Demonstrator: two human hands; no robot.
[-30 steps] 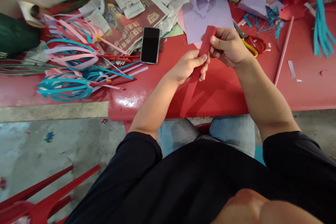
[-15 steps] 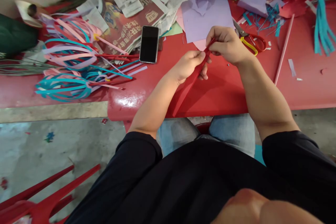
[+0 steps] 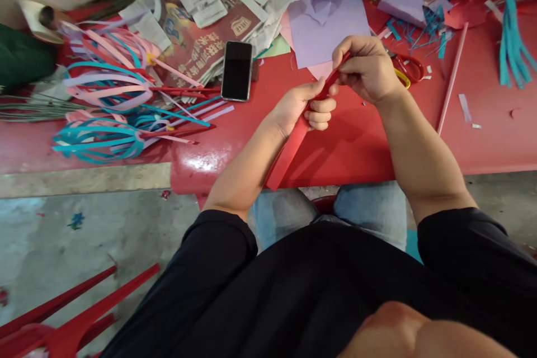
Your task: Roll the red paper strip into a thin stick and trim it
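A long red paper strip (image 3: 289, 152) slants between my hands above the front of the red table (image 3: 356, 151). My left hand (image 3: 306, 105) wraps its fingers round the strip at about its middle, thumb on top. The strip's wide lower end hangs past my left wrist, near the table's front edge. At the strip's narrow upper end, my right hand (image 3: 369, 70) pinches the tip between thumb and fingers. Behind my right hand lies a pair of scissors (image 3: 413, 69) with red and yellow handles, partly hidden. Purple paper (image 3: 308, 39) lies just beyond both hands.
A black phone (image 3: 237, 71) lies left of my hands. Woven paper-strip lanterns (image 3: 100, 142) in teal, pink and purple rest farther left. Newspapers (image 3: 203, 0) line the wall side. A pink stick (image 3: 453, 78) and teal fringed paper (image 3: 509, 39) lie to the right.
My left hand's fingers have curled round the strip, and the strip has turned so its flat face shows more. My right hand has shifted slightly right, still pinching the tip.
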